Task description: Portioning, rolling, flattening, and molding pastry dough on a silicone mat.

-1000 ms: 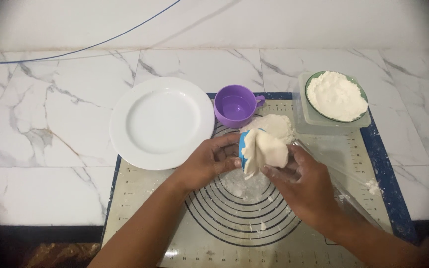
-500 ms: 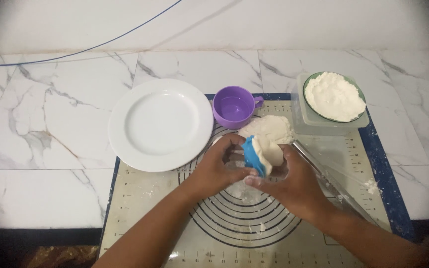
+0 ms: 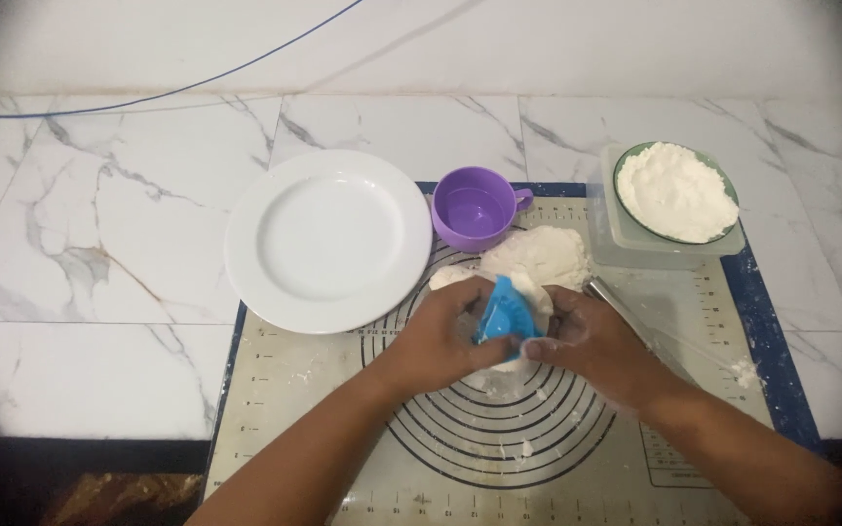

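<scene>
Both hands, left [image 3: 440, 341] & right [image 3: 592, 341], fingers closed round blue dumpling press [image 3: 504, 312] over baking mat [image 3: 294, 390]; dough lump [image 3: 538, 258] just behind, plate [image 3: 319, 239] to left.

Home kitchen worktop, marble-veined tiles [image 3: 99, 244], ringed baking mat [image 3: 324, 409] at 6 o'clock, white plate [image 3: 328, 239] centre, flour bowl [image 3: 676, 192] at 2 o'clock, dough lump [image 3: 543, 255] beside purple cup [image 3: 475, 209].

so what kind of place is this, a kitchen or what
Most likely a home kitchen set up on a marble-tiled floor or counter. A silicone baking mat with ring guides carries a lump of dough and a bowl of flour, and both hands press a blue dumpling mould.
</scene>
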